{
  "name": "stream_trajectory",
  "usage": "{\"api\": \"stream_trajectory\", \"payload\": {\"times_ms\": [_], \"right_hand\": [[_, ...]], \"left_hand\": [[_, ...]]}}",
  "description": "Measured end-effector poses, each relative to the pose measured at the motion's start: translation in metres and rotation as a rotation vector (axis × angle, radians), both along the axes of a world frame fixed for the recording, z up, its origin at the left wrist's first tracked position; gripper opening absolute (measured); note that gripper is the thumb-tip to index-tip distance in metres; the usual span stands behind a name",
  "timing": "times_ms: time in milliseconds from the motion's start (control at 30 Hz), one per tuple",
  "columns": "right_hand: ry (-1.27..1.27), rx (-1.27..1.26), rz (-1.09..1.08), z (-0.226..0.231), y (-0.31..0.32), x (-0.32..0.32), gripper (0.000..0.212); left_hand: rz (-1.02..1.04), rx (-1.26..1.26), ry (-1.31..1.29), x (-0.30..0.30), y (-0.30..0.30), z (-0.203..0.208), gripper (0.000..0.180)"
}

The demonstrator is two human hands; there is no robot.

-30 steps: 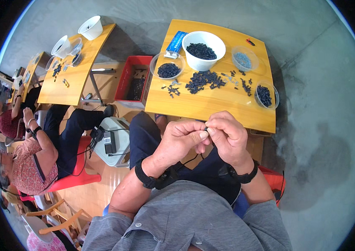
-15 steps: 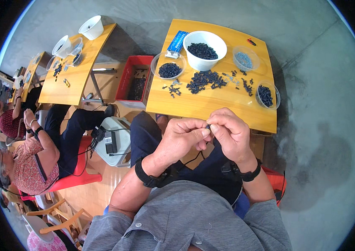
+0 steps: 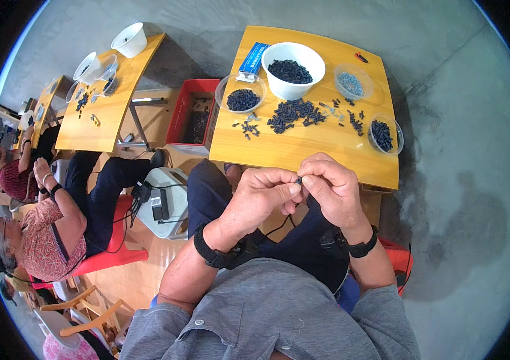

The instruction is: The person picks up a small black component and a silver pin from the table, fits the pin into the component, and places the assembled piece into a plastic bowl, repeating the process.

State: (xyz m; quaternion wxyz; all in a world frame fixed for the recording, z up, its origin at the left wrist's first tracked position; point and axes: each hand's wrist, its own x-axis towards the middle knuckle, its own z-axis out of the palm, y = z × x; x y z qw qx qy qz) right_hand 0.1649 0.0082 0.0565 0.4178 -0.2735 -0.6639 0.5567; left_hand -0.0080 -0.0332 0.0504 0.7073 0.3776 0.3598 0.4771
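Observation:
Just off the table's near edge, my left hand (image 3: 262,195) and my right hand (image 3: 331,187) meet fingertip to fingertip. Between them they pinch a small black part (image 3: 298,180), mostly covered by the fingers. On the yellow table (image 3: 321,150) beyond lies a loose pile of short black tubular parts (image 3: 291,115), with small silvery metal pieces (image 3: 331,111) beside it. A clear tub of black parts (image 3: 382,136) stands at the right edge, another clear tub (image 3: 243,101) at the left. Behind the pile is a white bucket (image 3: 291,90) of black parts.
A clear tub of bluish metal pieces (image 3: 351,83), a blue box (image 3: 253,59) and a small red-and-black tool (image 3: 361,57) sit farther back. Left of the table are a red-lined carton (image 3: 186,135) and a grey stool (image 3: 163,210). Another person (image 3: 57,234) sits at a neighbouring table (image 3: 111,108).
Both hands stay together at nearly the same spot, pinching the small black part. The view has shifted very slightly; the things on the table have not moved.

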Motion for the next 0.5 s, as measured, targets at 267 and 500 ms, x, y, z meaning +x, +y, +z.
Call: {"api": "stream_trajectory", "payload": {"times_ms": [267,500], "right_hand": [[-0.092,0.192,-0.071,-0.0035,0.0047,-0.0012,0.006],[-0.058,0.095,-0.051,-0.0029,0.0065,-0.0009,0.006]], "left_hand": [[0.036,-0.003,0.088,0.0036,0.003,-0.003,0.011],[0.044,0.034,0.09,0.0046,0.0051,-0.0041,0.014]]}}
